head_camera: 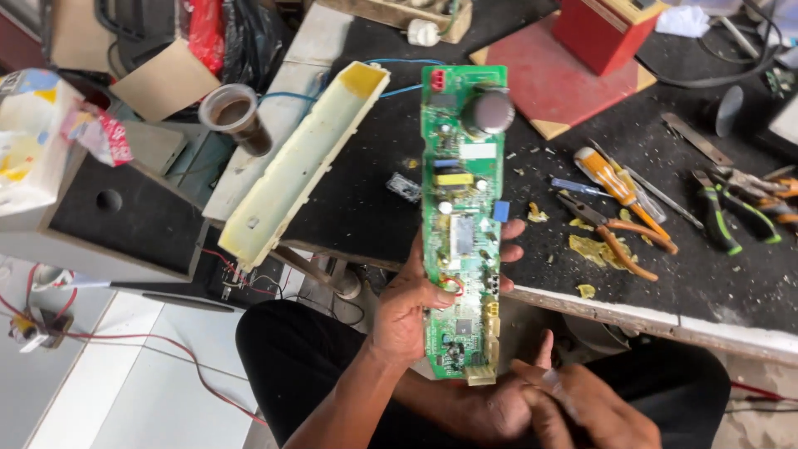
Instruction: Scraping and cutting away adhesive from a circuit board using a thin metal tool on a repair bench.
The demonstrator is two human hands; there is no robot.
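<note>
My left hand [407, 303] grips a long green circuit board [461, 224] and holds it upright over the bench edge. The thumb lies on the board's face and the fingers wrap behind its right side. The board carries a large black capacitor [489, 111] near the top, a yellow part, a blue part and white connectors at the bottom. My right hand [573, 407] is blurred just below and right of the board's lower end, over my lap. Its fingers are bunched, and whether they pinch anything is unclear.
A long yellowish plastic housing [299, 158] lies tilted left of the board, beside a cup of brown liquid [237, 116]. On the black bench [690, 283] lie orange-handled pliers [619, 237], an orange screwdriver [611, 179], green-handled pliers [723, 216] and yellow scraps [592, 249]. A red box [607, 29] stands behind.
</note>
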